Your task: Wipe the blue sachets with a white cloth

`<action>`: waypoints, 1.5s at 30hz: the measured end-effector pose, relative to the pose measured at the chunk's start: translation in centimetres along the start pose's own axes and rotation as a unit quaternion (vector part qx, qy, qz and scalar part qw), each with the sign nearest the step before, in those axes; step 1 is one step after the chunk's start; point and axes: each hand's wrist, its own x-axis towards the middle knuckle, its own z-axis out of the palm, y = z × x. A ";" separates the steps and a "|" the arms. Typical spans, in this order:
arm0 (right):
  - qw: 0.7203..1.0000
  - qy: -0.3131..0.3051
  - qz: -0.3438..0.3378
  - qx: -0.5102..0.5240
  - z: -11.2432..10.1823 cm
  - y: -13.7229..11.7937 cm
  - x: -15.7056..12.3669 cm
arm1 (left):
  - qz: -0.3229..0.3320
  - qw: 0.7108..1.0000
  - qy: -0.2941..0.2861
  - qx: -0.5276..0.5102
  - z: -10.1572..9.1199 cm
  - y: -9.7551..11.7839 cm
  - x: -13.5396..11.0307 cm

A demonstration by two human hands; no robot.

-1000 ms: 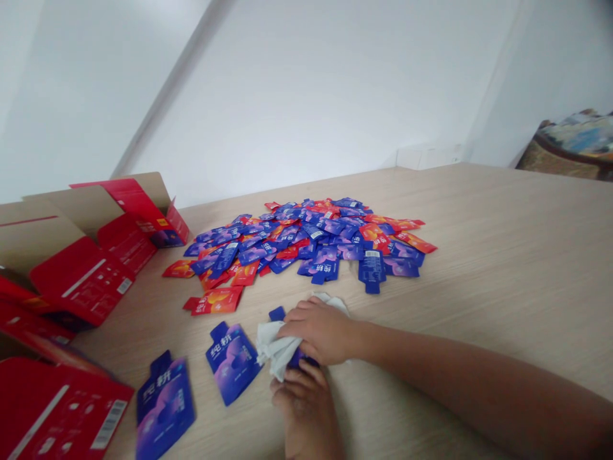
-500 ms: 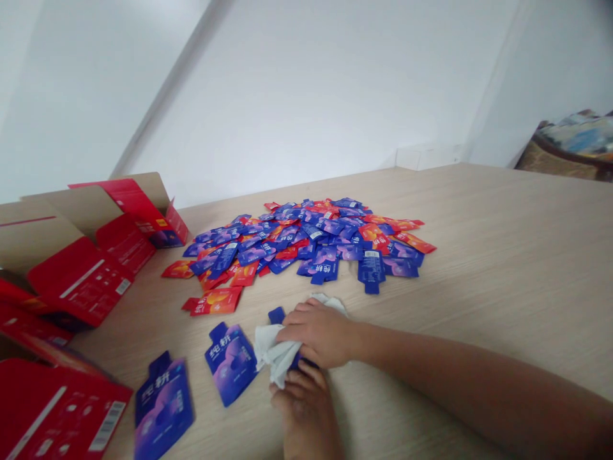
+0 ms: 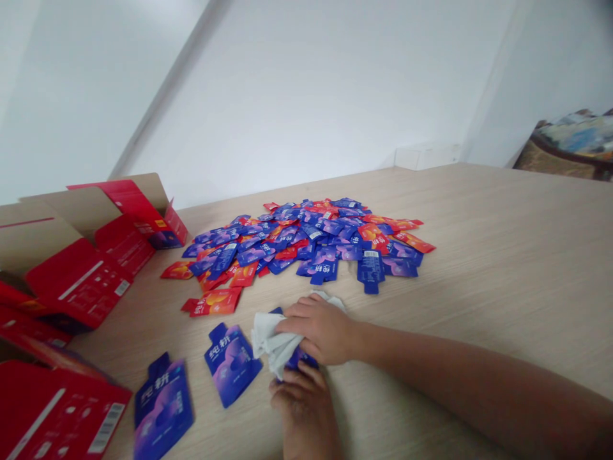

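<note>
My right hand [image 3: 322, 329] is closed on a crumpled white cloth [image 3: 268, 344] and presses it onto a blue pouch [image 3: 295, 359] lying on the wooden table [image 3: 502, 255]. My left hand [image 3: 302, 409] comes up from the bottom edge, and its fingertips pin the near edge of that same pouch. Most of the pouch is hidden under the cloth and fingers. Two more blue pouches, one [image 3: 232, 363] just left of the cloth and another [image 3: 163, 406] nearer the front edge, lie flat.
A heap of several blue and red pouches [image 3: 306, 239] covers the table's middle. Opened red cardboard cartons [image 3: 71, 275] stand at the left, another red carton [image 3: 52, 415] at the bottom left. A white box [image 3: 426, 156] sits at the far wall.
My right hand has slid the cloth slightly left and away over the pouch. My left hand has stayed on the pouch's edge.
</note>
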 end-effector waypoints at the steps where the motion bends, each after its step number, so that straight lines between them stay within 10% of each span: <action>1: 1.000 -0.007 -0.014 -0.001 0.0 -0.1 0.0 | -0.003 1.000 0.001 -0.008 0.1 0.0 0.0; 22: 0.997 -0.060 -0.039 -0.019 -0.1 -0.2 0.2 | -0.011 1.000 -0.005 -0.018 -0.1 -0.1 0.0; 33: 0.997 -0.012 0.073 -0.037 0.2 0.8 0.5 | 0.013 0.999 0.019 0.027 0.0 -0.3 -0.1; 45: 0.996 -0.064 -0.054 -0.017 0.2 -0.3 0.2 | -0.016 1.000 -0.010 -0.022 0.4 0.3 -0.1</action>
